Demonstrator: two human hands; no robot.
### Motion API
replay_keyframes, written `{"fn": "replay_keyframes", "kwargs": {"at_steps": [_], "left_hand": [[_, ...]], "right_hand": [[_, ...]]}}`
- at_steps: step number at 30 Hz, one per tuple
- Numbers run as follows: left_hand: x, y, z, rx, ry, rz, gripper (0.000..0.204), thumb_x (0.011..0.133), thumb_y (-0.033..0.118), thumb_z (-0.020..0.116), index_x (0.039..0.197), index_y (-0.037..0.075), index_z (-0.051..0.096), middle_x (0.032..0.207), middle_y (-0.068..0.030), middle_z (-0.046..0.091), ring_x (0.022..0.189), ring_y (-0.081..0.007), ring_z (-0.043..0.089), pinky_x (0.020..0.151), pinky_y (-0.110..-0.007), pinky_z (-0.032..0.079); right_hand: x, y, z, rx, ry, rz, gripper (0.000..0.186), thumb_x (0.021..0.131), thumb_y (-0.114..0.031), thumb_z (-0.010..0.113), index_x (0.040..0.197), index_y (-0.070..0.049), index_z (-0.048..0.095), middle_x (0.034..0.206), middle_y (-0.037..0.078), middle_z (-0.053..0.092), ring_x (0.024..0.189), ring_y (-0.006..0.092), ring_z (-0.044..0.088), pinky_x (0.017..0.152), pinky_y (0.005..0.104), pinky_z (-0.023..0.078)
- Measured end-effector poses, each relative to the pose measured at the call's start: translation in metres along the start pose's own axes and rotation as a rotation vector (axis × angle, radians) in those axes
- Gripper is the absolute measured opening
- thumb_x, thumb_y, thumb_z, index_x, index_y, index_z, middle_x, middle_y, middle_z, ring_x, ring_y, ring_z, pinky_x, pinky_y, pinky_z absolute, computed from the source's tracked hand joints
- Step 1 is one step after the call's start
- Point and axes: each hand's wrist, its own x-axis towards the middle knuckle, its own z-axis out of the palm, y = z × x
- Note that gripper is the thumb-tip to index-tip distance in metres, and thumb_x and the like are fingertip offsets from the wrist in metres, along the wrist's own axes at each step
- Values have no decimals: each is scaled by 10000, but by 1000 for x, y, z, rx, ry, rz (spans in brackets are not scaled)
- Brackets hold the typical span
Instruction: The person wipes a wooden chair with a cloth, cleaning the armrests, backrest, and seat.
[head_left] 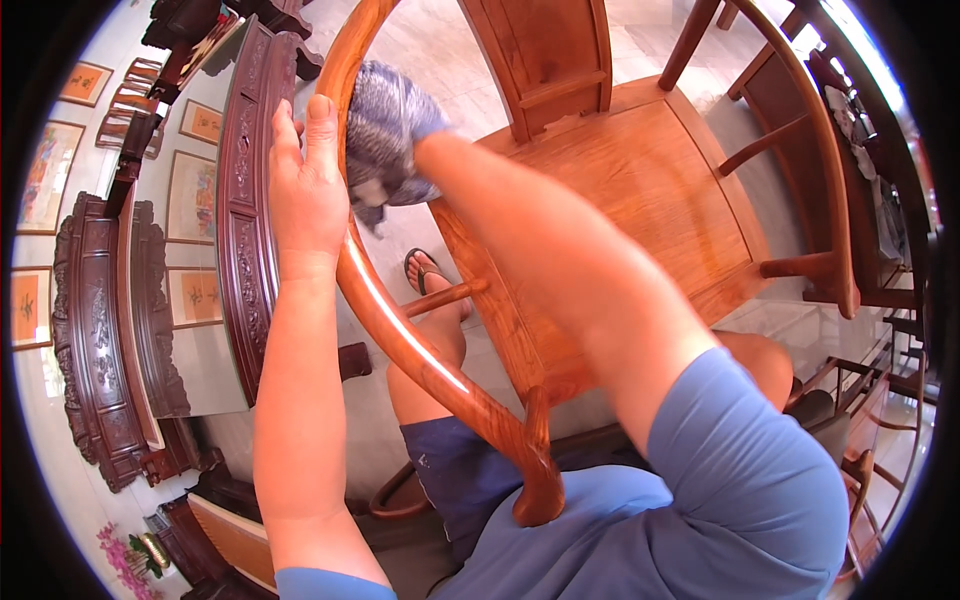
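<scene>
A wooden chair with a curved top rail (405, 340) and a broad seat (600, 230) is in front of me. My left hand (307, 185) grips the rail at the upper left, thumb pointing up. Just inside the rail, my right hand (420, 150) holds a bunched grey patterned cloth (385, 120) against the chair; its fingers are mostly hidden by the cloth and blurred. The chair's back splat (545, 55) stands beyond the seat.
Dark carved furniture (245, 200) with a glass top is close on my left, near framed pictures (50, 175) and pink flowers (120, 555). More chairs (895, 420) stand at the right. My sandalled foot (425, 270) shows on the pale floor below.
</scene>
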Motion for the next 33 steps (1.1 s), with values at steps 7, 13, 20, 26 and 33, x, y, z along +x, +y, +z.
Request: {"fn": "replay_keyframes", "kwargs": {"at_steps": [7, 13, 20, 26, 33], "left_hand": [[2, 15, 8, -42, -82, -33, 944, 1020, 670, 505, 1543, -102, 357, 1352, -220, 619, 1274, -289, 584, 1085, -337, 423], [-6, 18, 9, -152, -86, -56, 944, 1029, 646, 517, 1552, -117, 327, 1383, -202, 613, 1302, -250, 568, 1104, -317, 407], [-4, 13, -1, -36, -70, -53, 956, 1010, 688, 507, 1549, -89, 363, 1386, -216, 599, 1296, -293, 564, 1115, -341, 398], [-4, 13, 6, 18, -24, -23, 949, 1008, 707, 482, 1538, -75, 390, 1359, -210, 614, 1248, -306, 591, 1064, -354, 437], [0, 13, 9, -14, -26, 11, 945, 1014, 693, 485, 1484, -124, 429, 1303, -249, 635, 1220, -328, 613, 1052, -364, 446]], "right_hand": [[-1, 5, -26, -216, 130, -42, 367, 862, -298, 740, 1149, -69, 722, 1064, 186, 737, 969, 361, 714, 857, 401, 568], [-8, 12, -43, 285, -315, 264, 448, 789, -306, 792, 1185, -108, 727, 1118, 130, 738, 930, 260, 696, 856, 359, 565], [-122, 64, 32, -311, 123, 583, 241, 875, -257, 682, 1074, -121, 688, 991, 164, 729, 942, 344, 723, 807, 437, 567], [-103, 53, 11, -522, -92, 635, 176, 856, -274, 702, 930, -121, 748, 888, 153, 763, 904, 315, 765, 770, 440, 570], [-12, -12, -15, -1, 320, 1, 241, 840, -208, 703, 1013, -43, 680, 967, 226, 686, 977, 409, 662, 832, 498, 538]]}}
